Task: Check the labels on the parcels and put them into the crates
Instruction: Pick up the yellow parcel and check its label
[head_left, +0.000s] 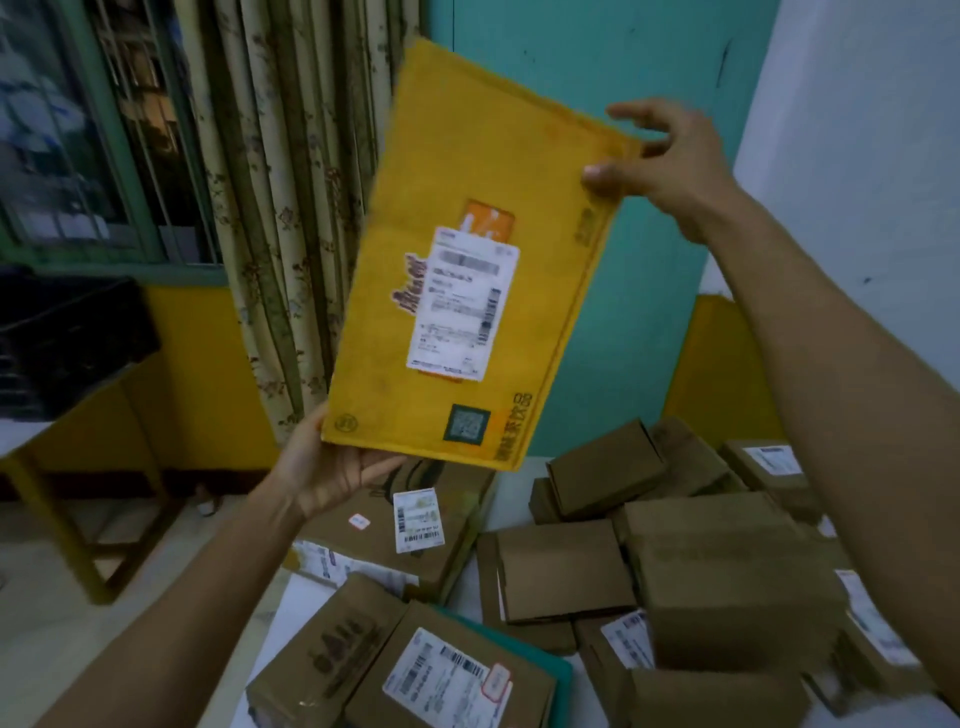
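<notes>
Envelope up at centre frame, label side facing you: the yellow padded envelope hangs tilted in the air above the pile, clear of everything below it. Your left hand cups its lower-left corner, fingers curled under the bottom edge. Your right hand pinches the upper-right corner, thumb on the front face, the other fingers fanned out behind the edge. The white shipping label sits mid-face and turned toward you, though it is too blurred here to read.

So you look to be in the checking step for this one parcel, and it has not gone into anything yet. Most of the job looks undone. Brown cardboard boxes crowd the white table across the lower right, several overlapping, some showing labels, like the labelled box at bottom centre and the flat carton just beneath the envelope. At the left edge a dark crate rests on a yellow stand, well apart from your hands; I cannot tell what is inside it. Once read, this envelope probably heads that way, and the pile comes after.
</notes>
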